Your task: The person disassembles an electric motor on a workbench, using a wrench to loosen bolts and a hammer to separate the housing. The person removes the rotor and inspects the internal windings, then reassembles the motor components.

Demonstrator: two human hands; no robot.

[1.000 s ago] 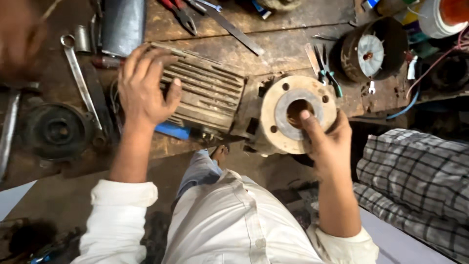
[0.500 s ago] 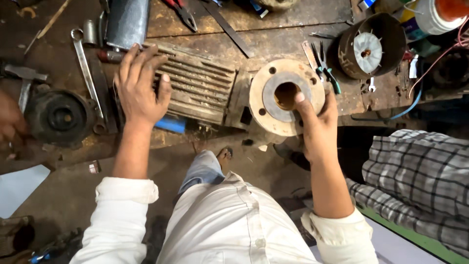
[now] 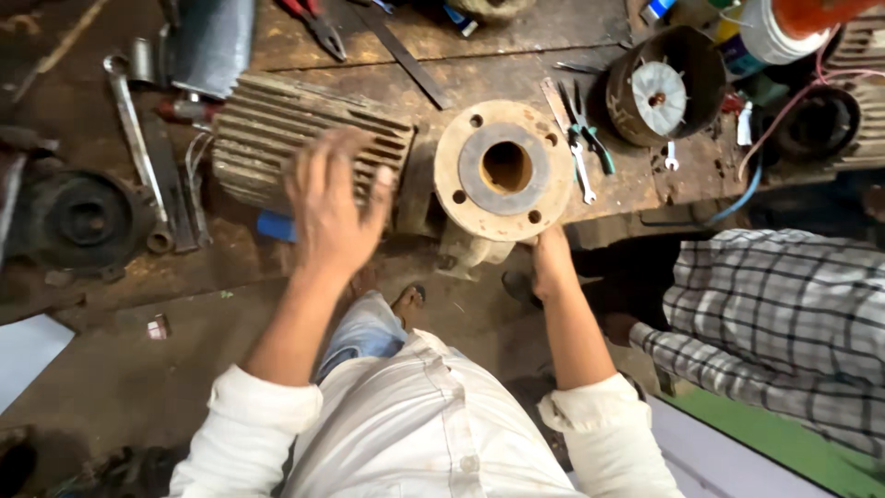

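Finned motor housing with round flange, lying on its side on the wooden tabletop.

The left hand hovers over the ribbed motor body, fingers spread and released, grasping nothing. The right hand is at the lower rim of the rusty flange; whether its fingers clench the rim cannot be told. A long wrench lies left of the motor, pliers just right of the flange. A person's checked sleeve shows at right.

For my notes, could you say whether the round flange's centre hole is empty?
Empty: the flange bore shows only a dark hollow.
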